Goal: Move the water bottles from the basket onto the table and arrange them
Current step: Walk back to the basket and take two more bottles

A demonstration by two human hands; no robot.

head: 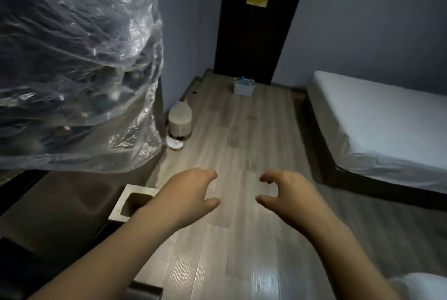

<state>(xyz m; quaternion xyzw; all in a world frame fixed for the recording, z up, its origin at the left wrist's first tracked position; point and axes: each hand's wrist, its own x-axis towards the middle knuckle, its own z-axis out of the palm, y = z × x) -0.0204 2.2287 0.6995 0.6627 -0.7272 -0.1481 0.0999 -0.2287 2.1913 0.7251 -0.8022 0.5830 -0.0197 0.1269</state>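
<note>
Far left there's a big crinkly plastic sheet (72, 69) draped over something dark, probably a dust cover, and under it a dark counter (60, 203) with a pale square holder (135, 203) at its edge. I'd guess that's where the bottles go. A small round bin (180, 118) is tucked against the wall, out of the walkway. The person's left hand (193, 193) is out in front, fingers loosely curled, holding nothing. Past it, way down the floor (242, 154) by the dark door (256, 21), sits the basket (243, 86), well apart from both hands. Blue bits poke out the top, likely the water bottles (244, 80), but it's too small and dim to be sure. The right hand (287, 193) mirrors the left, empty and half-curled, like it's ready to grab. The bed (375, 125) fills the right side. So nothing's moved yet, and they'd need to walk over first.
</note>
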